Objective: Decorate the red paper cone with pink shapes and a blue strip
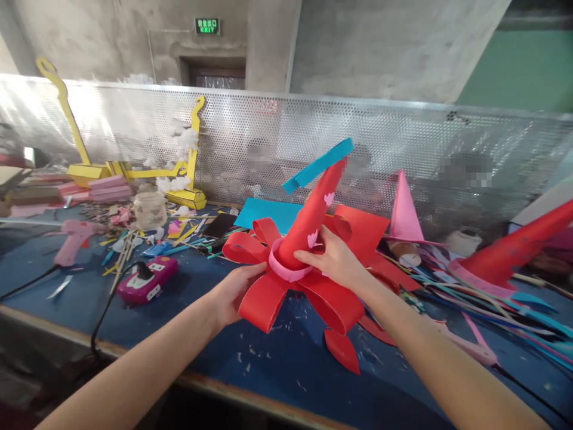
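A red cone [308, 218] of sheet material leans to the right between my hands. Pink cut-outs decorate its side, and a pink band [290, 273] circles its base. Red looped petals [265, 301] spread out around that band. At the cone's tip a blue strip [320, 164] lies slantwise. My right hand [338, 260] grips the lower cone, thumb in front and the other fingers mostly hidden behind. On the left side, my left hand [230, 294] holds the petals near the base, its fingertips hidden by them. A loose red petal shape [342, 351] lies below on the blue table.
To the left are a magenta power strip [147, 279], a pink glue gun [70, 242] and a clear jar [150, 209]. A second pink glue gun [470, 343], many coloured strips [487, 310] and another red cone [523, 245] lie right. A perforated metal panel [242, 137] stands behind.
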Demonstrator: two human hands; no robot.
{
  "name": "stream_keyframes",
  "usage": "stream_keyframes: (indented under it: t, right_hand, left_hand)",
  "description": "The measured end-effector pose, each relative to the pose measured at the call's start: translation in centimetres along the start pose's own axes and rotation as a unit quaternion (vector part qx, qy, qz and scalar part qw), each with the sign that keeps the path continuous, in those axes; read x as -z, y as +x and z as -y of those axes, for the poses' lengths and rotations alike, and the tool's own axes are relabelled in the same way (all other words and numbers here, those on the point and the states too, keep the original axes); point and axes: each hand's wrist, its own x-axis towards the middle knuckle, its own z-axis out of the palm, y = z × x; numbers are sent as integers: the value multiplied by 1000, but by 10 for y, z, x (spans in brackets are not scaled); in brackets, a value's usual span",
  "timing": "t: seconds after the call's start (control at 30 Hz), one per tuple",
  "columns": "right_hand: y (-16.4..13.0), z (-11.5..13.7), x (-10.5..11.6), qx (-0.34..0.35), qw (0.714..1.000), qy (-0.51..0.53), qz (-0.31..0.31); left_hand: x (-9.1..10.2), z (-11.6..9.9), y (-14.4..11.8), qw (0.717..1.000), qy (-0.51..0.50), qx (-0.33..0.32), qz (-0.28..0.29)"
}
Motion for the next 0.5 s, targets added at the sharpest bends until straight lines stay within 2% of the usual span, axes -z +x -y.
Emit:
stream_keyframes:
  t: [0.13,0.27,0.43,0.5]
  right_hand:
    - [-1,-1,-2,2,999,-40,0]
    - [-1,-1,-3,26,998,-49,5]
    - [5,-1,1,28,999,-24,-14]
    - [9,0,7,3,999,9,-31]
  left_hand:
    - [-5,1,7,999,20,-32,-10]
    - [-4,2,13,999,20,-36,10]
    - [1,-4,11,999,14,-15,24]
    - [3,-8,9,998,-15,-39,43]
